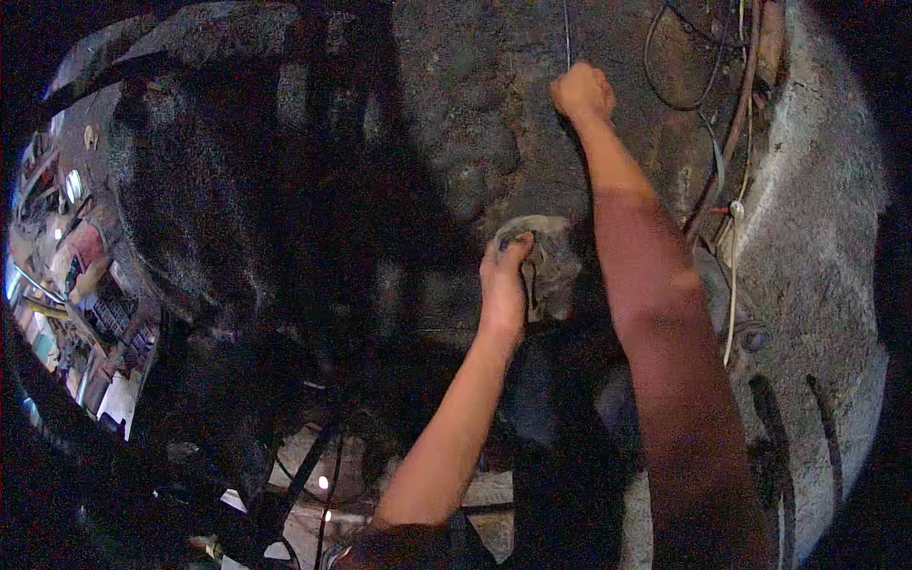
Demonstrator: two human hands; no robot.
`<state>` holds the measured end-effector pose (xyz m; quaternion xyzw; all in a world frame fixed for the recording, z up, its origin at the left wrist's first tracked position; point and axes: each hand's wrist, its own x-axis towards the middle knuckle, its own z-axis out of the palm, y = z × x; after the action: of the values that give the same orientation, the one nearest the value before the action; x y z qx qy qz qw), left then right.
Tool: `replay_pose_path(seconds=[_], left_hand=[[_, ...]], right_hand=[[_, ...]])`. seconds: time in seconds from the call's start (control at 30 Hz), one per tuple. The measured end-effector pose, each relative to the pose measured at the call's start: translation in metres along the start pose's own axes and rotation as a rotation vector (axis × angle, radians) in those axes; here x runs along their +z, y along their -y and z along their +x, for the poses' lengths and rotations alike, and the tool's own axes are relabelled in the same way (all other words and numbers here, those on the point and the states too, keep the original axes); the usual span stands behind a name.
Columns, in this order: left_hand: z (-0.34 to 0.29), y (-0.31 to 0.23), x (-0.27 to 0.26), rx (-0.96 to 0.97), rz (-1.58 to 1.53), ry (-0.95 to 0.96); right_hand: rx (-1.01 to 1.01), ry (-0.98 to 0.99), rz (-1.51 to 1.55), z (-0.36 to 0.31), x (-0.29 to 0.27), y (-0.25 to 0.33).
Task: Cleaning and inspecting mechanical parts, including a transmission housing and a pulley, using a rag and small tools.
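My right hand (584, 92) is closed in a fist at the upper middle, with the arm stretched far forward. A thin straight wire (567, 33) runs from the top edge down into this fist. My left hand (503, 285) is nearer, left of the right forearm, its fingers curled and thumb bent in. It rests against a crumpled greyish patch, perhaps cloth or plastic (560, 271). Something dark shows at its fingertips, too small and dim to name. Behind both hands is a dark, rough, grimy surface (456, 95).
Cables (746, 123) and a dark loop (679, 95) hang at the upper right. A pale cord (733, 294) runs down beside a rough grey wall (817, 237). Cluttered objects (90, 275) lie at the far left. Much of the left side is in deep shadow.
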<state>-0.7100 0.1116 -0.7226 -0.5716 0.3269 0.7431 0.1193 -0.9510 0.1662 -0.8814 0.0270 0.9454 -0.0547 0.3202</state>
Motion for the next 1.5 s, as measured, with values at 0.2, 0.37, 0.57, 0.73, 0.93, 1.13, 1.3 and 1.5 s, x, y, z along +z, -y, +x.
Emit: replay_pose_path(seconds=[0.2, 0.37, 0.57, 0.73, 0.93, 1.13, 1.3, 1.5], left_hand=[[-0.034, -0.003, 0.007, 0.173, 0.128, -0.14], [-0.108, 0.032, -0.05, 0.148, 0.55, -0.234], [-0.265, 0.012, -0.057, 0.141, 0.844, -0.131], [-0.413, -0.057, -0.08, 0.55, 0.465, 0.11], [-0.543, -0.121, -0.163, 0.689, 0.438, 0.033], [-0.676, -0.215, -0.249, 0.942, 0.09, -0.212], [-0.681, -0.23, -0.348, 0.972, -0.047, -0.452], [-0.655, -0.247, -0.448, 1.061, 0.248, -1.013]], right_hand=[[-0.026, 0.332, 0.986, -0.069, -0.044, -0.039], [0.053, 0.69, 1.271, -0.257, -0.124, -0.016], [-0.215, 0.88, 1.41, -0.46, -0.234, -0.002], [-0.752, 0.347, 0.811, -0.603, -0.346, 0.039], [-1.284, -0.255, 0.479, -0.733, -0.438, 0.121], [-1.165, -0.104, 0.791, -0.845, -0.405, 0.207], [-1.039, -0.087, 0.839, -0.893, -0.332, 0.289], [-0.731, 0.188, 0.719, -0.869, -0.249, 0.339]])
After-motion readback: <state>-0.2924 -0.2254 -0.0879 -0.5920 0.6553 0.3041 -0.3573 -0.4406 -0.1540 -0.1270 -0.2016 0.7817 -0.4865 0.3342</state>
